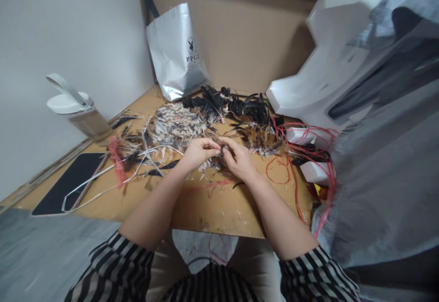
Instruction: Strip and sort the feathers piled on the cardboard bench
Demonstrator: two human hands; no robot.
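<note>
My left hand [199, 152] and my right hand [240, 158] meet over the middle of a brown table [212, 206]. Both pinch a small bunch of feathers [219, 152] between their fingertips; the bunch is mostly hidden by the fingers. Just beyond the hands lies a pile of pale speckled feathers [176, 126]. A heap of black feathers [226, 103] lies further back, and orange-brown feathers [259, 140] sit to the right of my right hand.
A silver bag [176, 53] leans on a cardboard wall at the back. A clear bottle with a white lid [77, 110] stands left, near a black pad [70, 181] and white strips [103, 176]. Red strings [302, 151] and white boxes [317, 172] crowd the right edge.
</note>
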